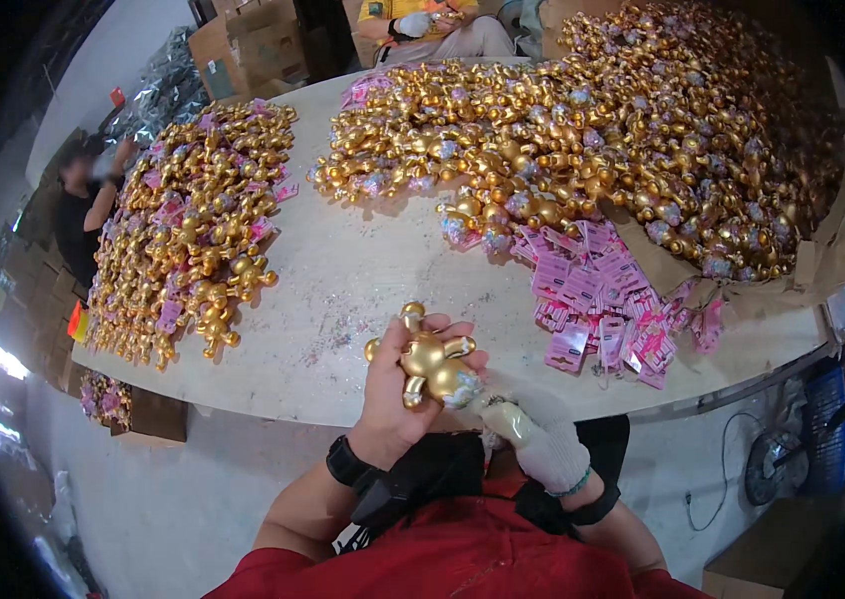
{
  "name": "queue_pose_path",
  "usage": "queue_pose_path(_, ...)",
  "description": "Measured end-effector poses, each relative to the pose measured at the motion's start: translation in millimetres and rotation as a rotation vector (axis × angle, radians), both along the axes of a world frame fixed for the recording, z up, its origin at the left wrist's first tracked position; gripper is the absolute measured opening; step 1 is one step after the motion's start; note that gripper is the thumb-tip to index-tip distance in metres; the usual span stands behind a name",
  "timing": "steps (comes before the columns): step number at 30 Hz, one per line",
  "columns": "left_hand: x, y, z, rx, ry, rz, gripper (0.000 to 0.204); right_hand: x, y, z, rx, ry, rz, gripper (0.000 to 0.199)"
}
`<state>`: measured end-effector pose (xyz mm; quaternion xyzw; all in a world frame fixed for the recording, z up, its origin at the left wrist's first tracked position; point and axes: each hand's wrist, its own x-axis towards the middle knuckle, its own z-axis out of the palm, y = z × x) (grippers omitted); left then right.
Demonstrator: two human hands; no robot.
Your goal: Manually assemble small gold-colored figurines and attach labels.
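Note:
My left hand (389,399), bare and with a dark watch at the wrist, is wrapped round a shiny gold figurine (425,353) with rounded head and stubby limbs. A silvery, glittery patch covers the end nearest me. My right hand (542,449) wears a white knit glove with a pale covering over a fingertip. Its fingers are closed just beside the glittery end; whatever they pinch is too small to make out. Both hands are at the near edge of the table (332,290), where glitter flecks lie scattered.
Gold figurines are heaped at the left (183,230) and in a larger pile (682,130) at the back right. Pink cards (592,299) lie in front of that pile. Two people sit or stand at the far side and left. A fan (777,464) stands at the right.

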<state>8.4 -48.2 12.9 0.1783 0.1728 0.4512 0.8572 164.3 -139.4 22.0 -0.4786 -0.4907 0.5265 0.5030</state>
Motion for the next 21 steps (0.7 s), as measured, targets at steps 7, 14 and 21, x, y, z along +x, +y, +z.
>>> queue_pose_path(7, -1.5, -11.8, 9.6, -0.075, -0.196, 0.106, 0.046, -3.9, -8.8, -2.5, 0.372, -0.756, -0.185, 0.019)
queue_pose_path(14, 2.7, -17.1, 15.8, 0.040, -0.094, 0.163, 0.042, -5.0, -9.3, 5.1, 0.402, -0.766, -0.207, 0.021)
queue_pose_path(21, 9.8, -23.6, 12.4, 0.100, -0.014, 0.197, 0.038, -3.4, -11.2, -0.2, 0.408, -0.845, -0.194, 0.022)
